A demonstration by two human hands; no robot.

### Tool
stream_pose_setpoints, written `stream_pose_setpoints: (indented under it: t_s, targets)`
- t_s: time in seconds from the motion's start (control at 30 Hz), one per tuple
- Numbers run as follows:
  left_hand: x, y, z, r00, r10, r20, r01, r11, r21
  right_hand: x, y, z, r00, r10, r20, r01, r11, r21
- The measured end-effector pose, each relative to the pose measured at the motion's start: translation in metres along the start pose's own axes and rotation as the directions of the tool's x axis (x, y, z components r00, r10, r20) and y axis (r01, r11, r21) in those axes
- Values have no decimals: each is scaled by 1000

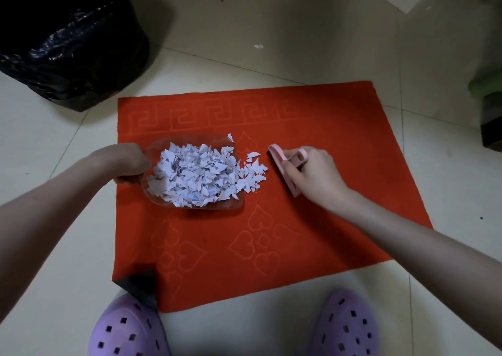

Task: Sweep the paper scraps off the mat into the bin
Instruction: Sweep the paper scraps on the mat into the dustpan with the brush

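left hand (127,164) grips the clear dustpan (194,172) heaped with paper scraps (195,175) near the mat's (326,192) left edge. right hand (312,175) grips a pink brush (282,169) beside loose scraps at mid-mat.

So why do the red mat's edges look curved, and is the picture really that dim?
Head view: the wide-angle lens bows the mat at its edges and stretches the forearms; light is dim and soft, darkest in the corners; glints show on the black bin bag; the paper scraps in the dustpan held by the left hand, and the brush in the right hand, look sharp.

Tile floor (244,65) w/ red mat (326,171), bin (68,46).
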State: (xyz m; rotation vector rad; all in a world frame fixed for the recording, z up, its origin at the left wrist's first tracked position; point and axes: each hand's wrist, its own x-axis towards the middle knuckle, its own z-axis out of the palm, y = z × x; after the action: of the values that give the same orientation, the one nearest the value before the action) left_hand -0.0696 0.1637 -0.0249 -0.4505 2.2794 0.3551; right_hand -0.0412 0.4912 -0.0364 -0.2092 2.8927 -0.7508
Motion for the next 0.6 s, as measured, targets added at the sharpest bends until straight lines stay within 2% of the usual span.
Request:
stream_pose_setpoints:
  t_s: [0.07,0.13,0.23,0.3,0.37,0.47,0.53,0.6]
  targets:
    - [-1,0,0,1000,-3,8,3,1000,-3,-5,-2,-11,997,-30,-73,33,999,41]
    - [-2,1,0,1000,-3,14,3,1000,-3,0,11,-21,986,-39,-159,32,998,-46]
    - [-3,2,-1,1000,5,22,-5,1000,-4,30,48,-33,954,97,-284,-152,972,-180]
    - [-4,2,-1,1000,2,23,-2,1000,-6,49,65,-37,937,167,-307,-250,934,-254]
    - [-4,1,-2,1000,4,18,-4,1000,-3,61,67,-34,940,188,-284,-274,913,-302]
    - [-5,2,-3,1000,3,16,-3,1000,-2,59,52,-17,970,194,-145,-233,912,-337]
    - [-4,2,-3,1000,4,21,-4,1000,-7,47,36,-4,988,134,-76,-151,944,-295]
    - [-2,0,-2,1000,3,24,-2,1000,-15,31,20,4,999,39,-34,-44,984,-174]
